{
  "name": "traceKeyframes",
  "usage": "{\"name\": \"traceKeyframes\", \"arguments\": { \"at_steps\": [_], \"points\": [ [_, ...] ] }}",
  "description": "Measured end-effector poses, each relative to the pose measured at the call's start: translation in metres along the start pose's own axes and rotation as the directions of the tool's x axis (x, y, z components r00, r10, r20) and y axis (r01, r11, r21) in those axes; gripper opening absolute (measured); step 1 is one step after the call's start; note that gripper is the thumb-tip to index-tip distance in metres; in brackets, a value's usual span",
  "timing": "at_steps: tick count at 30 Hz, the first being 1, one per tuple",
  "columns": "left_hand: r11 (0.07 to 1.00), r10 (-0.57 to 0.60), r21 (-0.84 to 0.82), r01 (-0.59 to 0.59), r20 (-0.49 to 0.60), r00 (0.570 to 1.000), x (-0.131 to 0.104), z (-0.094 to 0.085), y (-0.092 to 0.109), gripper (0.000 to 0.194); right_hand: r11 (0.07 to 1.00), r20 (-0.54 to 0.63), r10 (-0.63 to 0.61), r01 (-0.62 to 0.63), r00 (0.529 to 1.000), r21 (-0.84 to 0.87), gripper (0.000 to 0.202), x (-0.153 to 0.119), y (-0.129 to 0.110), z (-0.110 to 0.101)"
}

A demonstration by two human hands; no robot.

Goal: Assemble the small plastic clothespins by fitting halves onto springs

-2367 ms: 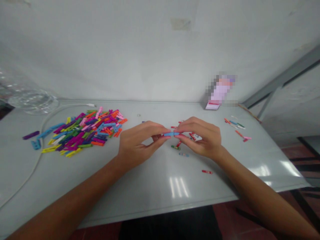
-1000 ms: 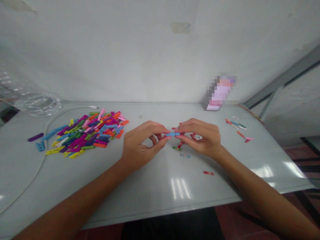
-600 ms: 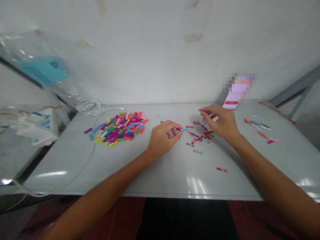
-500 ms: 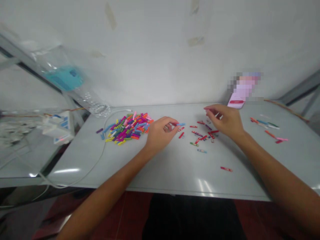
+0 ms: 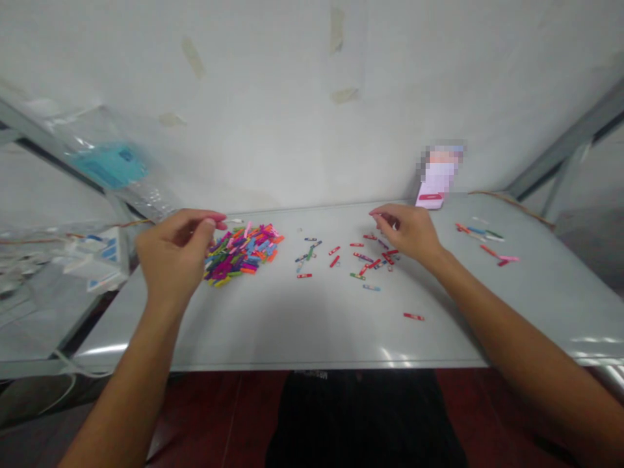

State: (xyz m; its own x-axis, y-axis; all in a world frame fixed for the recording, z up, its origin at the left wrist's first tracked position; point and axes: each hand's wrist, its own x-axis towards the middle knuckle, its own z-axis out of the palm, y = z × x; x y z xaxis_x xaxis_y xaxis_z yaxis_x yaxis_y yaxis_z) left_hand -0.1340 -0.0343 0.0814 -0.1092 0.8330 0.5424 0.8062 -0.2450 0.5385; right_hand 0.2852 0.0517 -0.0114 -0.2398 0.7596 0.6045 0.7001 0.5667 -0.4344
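Note:
My left hand [image 5: 178,250] hovers at the left side of a heaped pile of small, narrow coloured pieces [image 5: 244,257], covering part of it. Its thumb and fingers are drawn together; anything between them is too small to make out. My right hand [image 5: 412,231] is over the back of a loose scatter of mostly red strips [image 5: 374,264] with pale markings. Thumb and forefinger meet in a pinch there, and what they hold, if anything, does not show. Between the hands lies a smaller group of dark blue, green and red strips [image 5: 305,276].
A phone [image 5: 431,195] leans on the wall at the back right. Several coloured pieces [image 5: 504,259] lie on the table's right side. A clear plastic bag with a blue label [image 5: 112,166] and a white box [image 5: 104,260] are at left. The table's front edge [image 5: 312,365] runs across below.
My left hand has swung left from the middle to the pile, and the blue piece it held is no longer seen in it. My right hand keeps its pinch over the scatter. The view has shifted.

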Motion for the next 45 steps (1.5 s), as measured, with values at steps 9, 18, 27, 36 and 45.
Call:
{"name": "traceKeyframes", "arguments": {
  "at_steps": [9, 18, 27, 36, 45],
  "points": [
    [0.865, 0.5, -0.095, -0.493, 0.245, 0.831, -0.03, 0.145, 0.033, 0.02, 0.994, 0.085, 0.097, -0.091, 0.992, -0.064, 0.024, 0.006, 0.005, -0.005],
    [0.833, 0.55, -0.078, -0.547, 0.016, 0.835, -0.041, 0.157, 0.016, 0.016, 0.99, 0.326, 0.098, -0.06, 0.94, -0.124, 0.024, -0.001, 0.007, -0.072],
    [0.885, 0.466, -0.068, -0.461, 0.117, 0.877, -0.03, 0.167, 0.012, 0.016, 0.973, 0.315, 0.104, -0.031, 0.943, -0.228, 0.039, -0.124, 0.019, -0.1],
    [0.929, 0.371, -0.042, -0.368, 0.111, 0.922, -0.021, 0.159, -0.007, 0.018, 0.962, 0.152, 0.178, -0.14, 0.972, -0.234, 0.037, -0.173, -0.006, -0.082],
    [0.941, 0.338, -0.03, -0.337, 0.107, 0.935, -0.016, 0.154, -0.014, 0.02, 0.965, 0.166, 0.185, -0.147, 0.969, -0.215, 0.035, -0.17, -0.003, -0.085]
  ]
}}
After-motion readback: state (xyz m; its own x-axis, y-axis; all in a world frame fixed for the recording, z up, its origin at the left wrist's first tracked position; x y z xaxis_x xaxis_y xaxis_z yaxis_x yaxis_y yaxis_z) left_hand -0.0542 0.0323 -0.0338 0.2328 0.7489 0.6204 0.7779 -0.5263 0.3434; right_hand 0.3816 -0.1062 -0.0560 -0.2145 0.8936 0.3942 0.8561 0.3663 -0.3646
